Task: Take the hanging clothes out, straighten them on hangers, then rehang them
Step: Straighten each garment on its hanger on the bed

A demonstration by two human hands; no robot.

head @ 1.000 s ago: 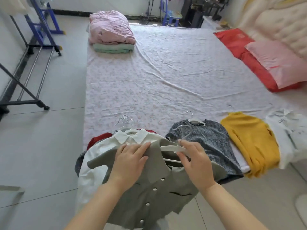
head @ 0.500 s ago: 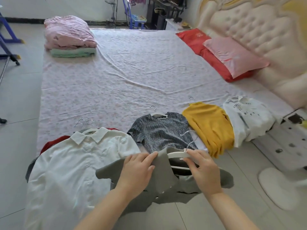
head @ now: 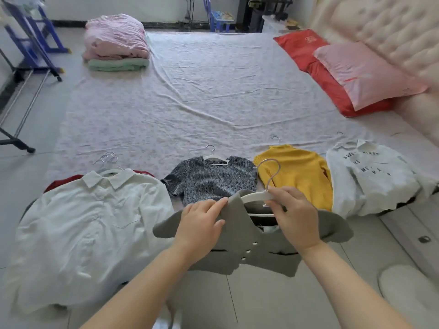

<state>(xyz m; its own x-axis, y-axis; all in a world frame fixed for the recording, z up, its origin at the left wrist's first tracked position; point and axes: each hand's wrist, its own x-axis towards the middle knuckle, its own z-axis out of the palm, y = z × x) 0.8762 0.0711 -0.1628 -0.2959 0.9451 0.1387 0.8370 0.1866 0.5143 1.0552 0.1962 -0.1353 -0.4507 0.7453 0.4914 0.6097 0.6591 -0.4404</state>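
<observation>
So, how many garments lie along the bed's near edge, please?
5 visible: white shirt, red garment beneath it, speckled grey top, yellow sweater, printed shirt, left to right. More may be hidden beneath.

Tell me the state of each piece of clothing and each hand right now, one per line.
Grey top: on white hanger, held in the air.
Left hand: pinches the grey top's shoulder.
Right hand: grips the white hanger.
White shirt: laid flat, hangered.
Speckled top: laid flat, hangered.
Yellow sweater: laid flat, hangered.
Printed shirt: laid flat, hangered.
Pink bedding: folded.
</observation>
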